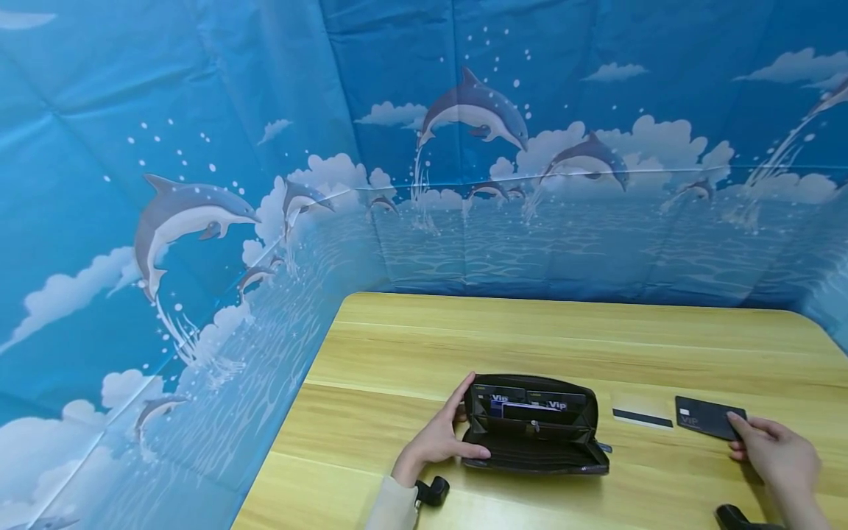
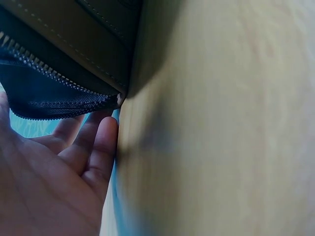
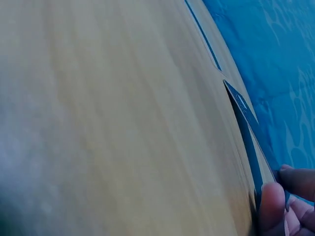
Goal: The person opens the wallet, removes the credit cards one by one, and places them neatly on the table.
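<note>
In the head view a dark zip-around wallet (image 1: 536, 449) stands unzipped on the table, with several cards (image 1: 556, 401) marked "Vip" in its upper slots. My left hand (image 1: 440, 438) grips its left side, thumb on the lower flap and a finger up at the top corner. The zipper edge (image 2: 64, 81) runs close above those fingers in the left wrist view. To the right, my right hand (image 1: 782, 453) pinches the corner of a black VIP card (image 1: 709, 417). One end of this card is tilted up off the tabletop in the right wrist view.
A pale card with a dark stripe (image 1: 642, 409) lies flat between the wallet and the black card. The wood-grain table (image 1: 530, 331) ends at a blue dolphin-print sheet (image 1: 563, 243) behind and at the left. A zipper pull (image 1: 603, 447) sticks out at the wallet's right.
</note>
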The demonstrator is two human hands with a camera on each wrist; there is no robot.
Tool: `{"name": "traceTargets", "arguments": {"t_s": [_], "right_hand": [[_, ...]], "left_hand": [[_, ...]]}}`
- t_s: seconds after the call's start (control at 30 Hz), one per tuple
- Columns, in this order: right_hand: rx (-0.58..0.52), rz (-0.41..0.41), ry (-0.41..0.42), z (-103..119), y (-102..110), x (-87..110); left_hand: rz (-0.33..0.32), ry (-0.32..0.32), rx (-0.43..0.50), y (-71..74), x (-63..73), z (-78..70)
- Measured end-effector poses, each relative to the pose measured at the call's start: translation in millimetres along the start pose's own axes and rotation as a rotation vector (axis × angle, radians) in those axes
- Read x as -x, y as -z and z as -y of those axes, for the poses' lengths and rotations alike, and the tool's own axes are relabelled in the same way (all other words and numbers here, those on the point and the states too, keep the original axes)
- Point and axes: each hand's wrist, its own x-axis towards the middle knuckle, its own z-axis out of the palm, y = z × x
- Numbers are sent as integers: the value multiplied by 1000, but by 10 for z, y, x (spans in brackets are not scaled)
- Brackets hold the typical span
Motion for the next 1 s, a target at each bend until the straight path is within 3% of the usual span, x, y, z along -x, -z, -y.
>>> {"name": "traceTargets", "arguments": {"t_s": [0.27, 0.53, 1.0], "right_hand": [[124, -44, 116, -21, 13, -21], [422, -58, 133, 98, 69, 75], [410, -103, 154, 92, 62, 62]], "left_hand": [[-1, 1, -10, -6, 3, -2], [3, -15, -18, -1, -3, 5], [16, -16, 28, 2, -3, -2]]}}
